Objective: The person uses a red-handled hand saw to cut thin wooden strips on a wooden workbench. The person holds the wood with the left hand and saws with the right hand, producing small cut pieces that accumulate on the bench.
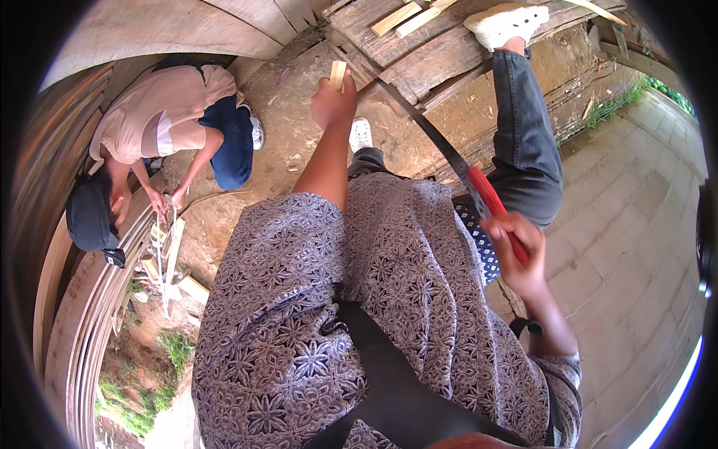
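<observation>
My right hand [517,251] is closed around the red handle of a machete [431,133]. Its long dark blade slants up and to the left, the far part passing close to the wood in my other hand. In my left hand [333,105], held out in front of me, is a short piece of pale wood [338,72] that sticks up out of the fist. Whether the blade touches this wood I cannot tell.
Wooden planks [389,45] carry several cut wood strips [396,19] and my raised white shoe [505,26]. At left a person in a cap [93,209] bends over wood pieces [173,247] beside stacked boards [82,329]. A paved surface [628,209] lies right.
</observation>
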`<state>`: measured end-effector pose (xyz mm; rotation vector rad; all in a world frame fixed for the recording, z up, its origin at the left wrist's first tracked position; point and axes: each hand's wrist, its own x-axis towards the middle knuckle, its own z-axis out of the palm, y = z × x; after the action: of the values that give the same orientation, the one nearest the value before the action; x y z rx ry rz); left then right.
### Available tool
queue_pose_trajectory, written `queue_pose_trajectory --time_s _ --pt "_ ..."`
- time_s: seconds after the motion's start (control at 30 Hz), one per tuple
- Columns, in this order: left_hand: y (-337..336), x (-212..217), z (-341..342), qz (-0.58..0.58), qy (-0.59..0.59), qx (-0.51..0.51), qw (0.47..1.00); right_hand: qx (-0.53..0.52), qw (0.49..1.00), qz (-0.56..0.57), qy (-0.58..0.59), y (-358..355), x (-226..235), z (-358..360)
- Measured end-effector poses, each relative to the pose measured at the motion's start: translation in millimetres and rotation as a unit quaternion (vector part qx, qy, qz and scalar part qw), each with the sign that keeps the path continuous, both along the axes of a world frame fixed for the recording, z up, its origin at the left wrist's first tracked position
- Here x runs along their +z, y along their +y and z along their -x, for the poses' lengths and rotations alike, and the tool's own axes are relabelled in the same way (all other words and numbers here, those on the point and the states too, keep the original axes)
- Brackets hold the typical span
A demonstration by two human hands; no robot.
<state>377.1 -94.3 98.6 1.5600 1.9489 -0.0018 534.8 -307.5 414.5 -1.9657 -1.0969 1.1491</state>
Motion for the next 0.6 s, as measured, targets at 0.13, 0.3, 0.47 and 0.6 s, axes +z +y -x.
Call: queue_pose_trajectory --time_s 0.13,0.3,0.47,0.6 --pt "5 2 2 0.004 0.005 -0.009 1.0 0.036 0.999 0.011 0.006 34 -19 2" --pt "14 8 -11 0.004 -0.013 0.0 1.0 -0.065 0.995 -0.047 0.058 160 -190 19" --pt "13 2 -5 -0.013 -0.013 -0.008 1.0 -0.03 0.994 -0.106 0.009 112 -166 11" --pt "11 -4 -2 -0.012 -0.011 0.003 1.0 0.004 1.0 -0.014 -0.007 34 -22 -1"
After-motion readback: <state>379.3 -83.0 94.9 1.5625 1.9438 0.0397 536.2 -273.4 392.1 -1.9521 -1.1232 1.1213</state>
